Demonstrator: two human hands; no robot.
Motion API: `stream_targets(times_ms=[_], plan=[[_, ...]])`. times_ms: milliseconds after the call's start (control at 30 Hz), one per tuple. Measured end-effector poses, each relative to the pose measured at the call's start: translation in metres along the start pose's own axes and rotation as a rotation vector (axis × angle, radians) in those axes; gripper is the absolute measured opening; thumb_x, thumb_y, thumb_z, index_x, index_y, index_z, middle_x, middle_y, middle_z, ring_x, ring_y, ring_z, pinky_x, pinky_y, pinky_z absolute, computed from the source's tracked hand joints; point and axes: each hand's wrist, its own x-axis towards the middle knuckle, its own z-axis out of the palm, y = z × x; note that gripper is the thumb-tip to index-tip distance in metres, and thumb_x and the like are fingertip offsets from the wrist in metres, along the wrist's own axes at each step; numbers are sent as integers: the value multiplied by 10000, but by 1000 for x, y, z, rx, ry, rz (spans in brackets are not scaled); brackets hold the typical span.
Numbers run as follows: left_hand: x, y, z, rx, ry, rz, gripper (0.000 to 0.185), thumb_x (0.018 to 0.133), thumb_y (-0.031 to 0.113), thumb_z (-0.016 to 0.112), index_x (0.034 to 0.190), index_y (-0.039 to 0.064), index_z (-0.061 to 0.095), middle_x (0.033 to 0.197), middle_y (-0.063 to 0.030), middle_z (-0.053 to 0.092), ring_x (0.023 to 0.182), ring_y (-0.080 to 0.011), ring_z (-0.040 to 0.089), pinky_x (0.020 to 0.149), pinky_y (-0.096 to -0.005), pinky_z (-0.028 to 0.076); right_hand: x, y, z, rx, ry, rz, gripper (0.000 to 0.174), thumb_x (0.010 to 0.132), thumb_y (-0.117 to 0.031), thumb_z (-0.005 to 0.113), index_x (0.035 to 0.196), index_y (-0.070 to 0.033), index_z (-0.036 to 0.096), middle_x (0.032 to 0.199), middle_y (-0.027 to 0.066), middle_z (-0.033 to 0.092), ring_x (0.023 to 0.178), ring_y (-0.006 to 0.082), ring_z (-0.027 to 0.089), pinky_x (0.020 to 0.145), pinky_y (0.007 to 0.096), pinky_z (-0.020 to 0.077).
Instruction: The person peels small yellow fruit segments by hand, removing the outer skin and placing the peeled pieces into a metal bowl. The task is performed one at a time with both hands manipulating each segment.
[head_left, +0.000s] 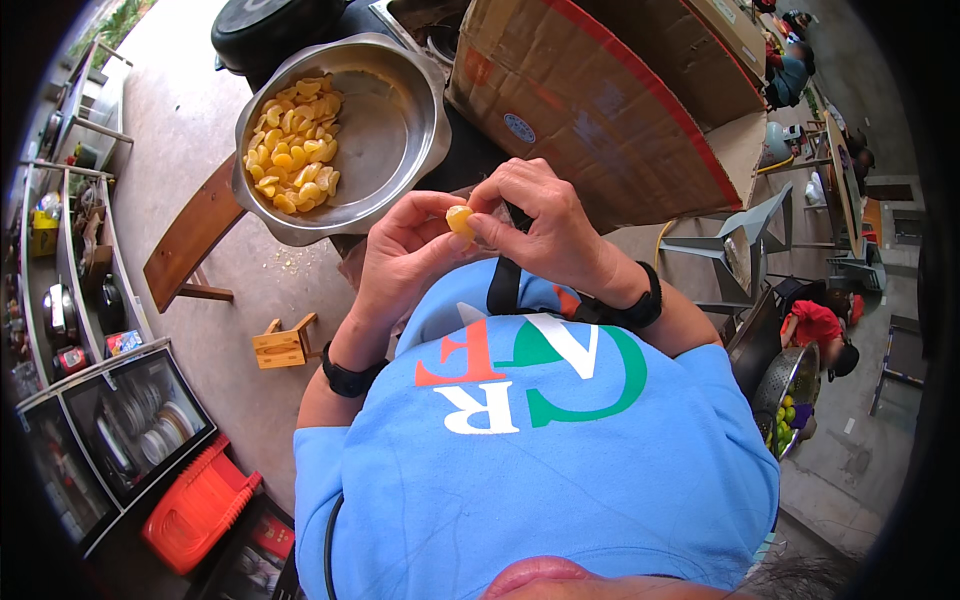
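A small piece of peeled mandarin (459, 219) is pinched between the fingertips of both hands in front of my chest. My left hand (409, 251) holds it from the left with thumb and forefinger. From the other side the thumb and forefinger of my right hand (534, 206) grip it, with the other fingers curled. Just beyond my left hand is a wide metal bowl (390, 142) with a scalloped rim. Loose mandarin segments (296, 146) are heaped against its left side, and its bare metal bottom shows on the right.
A large cardboard box (570, 112) stands right of the bowl. Behind the bowl sits a black lidded pot (262, 30). A wooden bench (191, 232) and a small stool (281, 349) are at left, near a glass-fronted dish cabinet (139, 420). Other people (814, 326) are at far right, near a colander (787, 397).
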Motion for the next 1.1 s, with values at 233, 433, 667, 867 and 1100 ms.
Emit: stream_targets(times_ms=[233,433,667,867,1100], plan=[[-1,-1,0,-5,-23,-12,308,959,-10,686,1250,-28,586,1219,-129,672,1105,-179,681,962,-353,596,-1,0,1,-4,5,10,62,845,-64,739,865,-50,682,794,68,658,770,211,630,800,339,458],[-2,-3,-4,-68,-18,-54,345,969,32,689,1293,-26,586,1200,-120,677,1052,-171,690,947,-353,600,-4,1,2,40,22,81,40,872,-71,715,875,-37,696,826,75,685,772,210,634,792,338,464],[-3,-4,-4,-125,20,-58,365,982,43,675,1327,-22,577,1203,-125,678,1034,-170,696,913,-331,602,-4,0,0,85,0,102,95,885,-117,751,899,-40,697,829,67,685,786,199,637,796,331,455],[-3,-5,-4,-102,-6,-39,373,981,84,696,1328,-3,590,1231,-125,671,1095,-170,685,916,-300,594,-3,-2,1,71,-35,95,88,871,-106,750,897,-47,690,824,59,679,776,190,625,791,331,452],[-4,-5,-2,-46,19,-12,358,963,16,689,1304,-27,587,1176,-127,696,1022,-172,710,915,-324,605,-5,0,3,49,-13,101,33,872,-60,702,887,-34,687,822,63,677,778,196,618,763,334,465]])
